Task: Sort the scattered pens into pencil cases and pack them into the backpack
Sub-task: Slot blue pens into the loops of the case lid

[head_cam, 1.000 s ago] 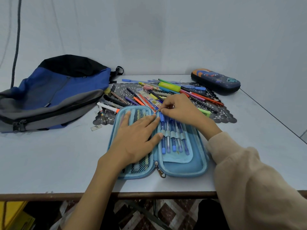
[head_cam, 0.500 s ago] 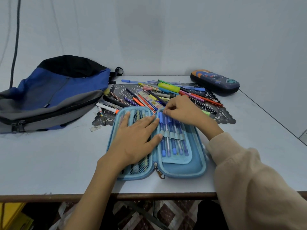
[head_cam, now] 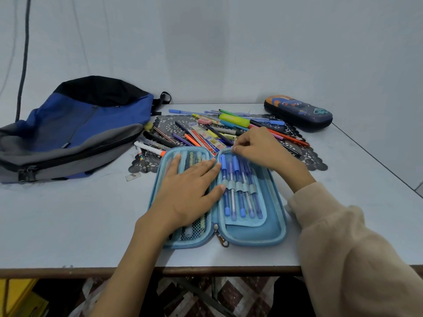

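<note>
A light blue pencil case [head_cam: 254, 234] lies open and flat near the table's front edge. Several blue pens [head_cam: 239, 191] sit under elastic loops in its right half. My left hand [head_cam: 190, 191] rests flat, fingers spread, on the mesh pocket of the left half. My right hand [head_cam: 258, 147] hovers at the top rim of the right half, fingertips pinched at the pens' upper ends; what it pinches I cannot tell. Scattered pens and markers [head_cam: 229, 126] lie on a dark lace mat behind the case. A blue and grey backpack [head_cam: 75, 131] lies at the left.
A dark printed pencil case [head_cam: 297, 113], zipped, sits at the back right. A white marker [head_cam: 148, 148] lies by the backpack. A small scrap [head_cam: 132, 176] lies left of the open case. The table's right edge runs diagonally; a wall stands close behind.
My right hand has shifted slightly right along the top of the pens, from the leftmost pen toward the middle ones. The left hand has stayed pressed on the mesh pocket.
</note>
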Action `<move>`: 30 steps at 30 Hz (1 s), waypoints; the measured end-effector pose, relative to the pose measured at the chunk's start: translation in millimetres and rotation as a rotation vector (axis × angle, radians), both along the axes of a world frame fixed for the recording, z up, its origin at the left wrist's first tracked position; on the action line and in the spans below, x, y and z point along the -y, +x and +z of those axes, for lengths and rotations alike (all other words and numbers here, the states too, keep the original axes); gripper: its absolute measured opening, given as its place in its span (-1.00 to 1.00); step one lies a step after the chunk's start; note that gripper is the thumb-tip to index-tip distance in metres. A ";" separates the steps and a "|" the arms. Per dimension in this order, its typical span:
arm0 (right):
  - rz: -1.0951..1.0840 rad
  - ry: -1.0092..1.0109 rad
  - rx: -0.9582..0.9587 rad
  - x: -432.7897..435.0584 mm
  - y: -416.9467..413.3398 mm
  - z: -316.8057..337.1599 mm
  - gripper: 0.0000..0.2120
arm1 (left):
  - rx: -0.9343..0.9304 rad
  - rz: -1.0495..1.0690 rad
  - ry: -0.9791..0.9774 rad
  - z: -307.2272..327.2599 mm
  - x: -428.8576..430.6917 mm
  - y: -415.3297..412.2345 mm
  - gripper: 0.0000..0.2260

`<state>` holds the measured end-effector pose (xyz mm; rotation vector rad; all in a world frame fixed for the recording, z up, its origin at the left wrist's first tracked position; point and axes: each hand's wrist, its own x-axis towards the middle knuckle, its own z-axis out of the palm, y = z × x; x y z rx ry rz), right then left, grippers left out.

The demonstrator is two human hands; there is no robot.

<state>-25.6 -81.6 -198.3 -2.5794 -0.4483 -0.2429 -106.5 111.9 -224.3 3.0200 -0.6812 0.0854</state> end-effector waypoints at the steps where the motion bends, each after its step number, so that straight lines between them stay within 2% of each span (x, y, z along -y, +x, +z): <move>1: -0.016 -0.039 -0.001 0.4 0.8 -1.4 -0.83 | 0.000 0.000 -0.006 -0.1 0.0 0.2 -0.32; 7: 0.005 -0.150 -0.044 0.8 1.3 -4.2 -0.82 | 0.013 -0.003 -0.025 -0.5 -0.3 0.1 -0.23; 11: -0.031 -0.234 -0.072 -5.1 -0.2 -5.1 -0.55 | 0.006 0.004 -0.035 0.6 0.3 -0.9 -0.32; 17: -0.022 -0.217 -0.175 -9.2 -0.7 -6.1 -0.49 | 0.000 0.007 -0.036 1.8 0.4 -1.4 -0.33; 19: -0.012 -0.049 -0.194 -5.6 -1.9 -2.1 -0.50 | -0.004 0.003 -0.036 1.5 -0.6 -1.2 -0.33; 21: -0.021 0.253 -0.261 -1.1 -4.3 3.4 -0.56 | -0.002 -0.005 -0.066 0.9 -1.4 -1.6 -0.37; 23: -0.087 0.542 -0.376 2.4 -5.3 5.9 -0.66 | -0.012 -0.012 -0.169 -0.5 -2.3 -2.0 -0.44; 25: -0.140 0.780 -0.483 3.9 -5.3 6.3 -0.76 | -0.041 -0.016 -0.273 0.1 -2.6 -3.2 -0.43; 28: -0.031 1.108 -0.612 2.4 -5.3 8.5 -0.81 | -0.068 -0.028 -0.391 0.4 -2.9 -3.9 -0.36; 30: 0.079 1.213 -0.675 -1.8 -8.1 8.6 -0.74 | -0.075 -0.037 -0.471 2.4 -2.6 -5.8 -0.36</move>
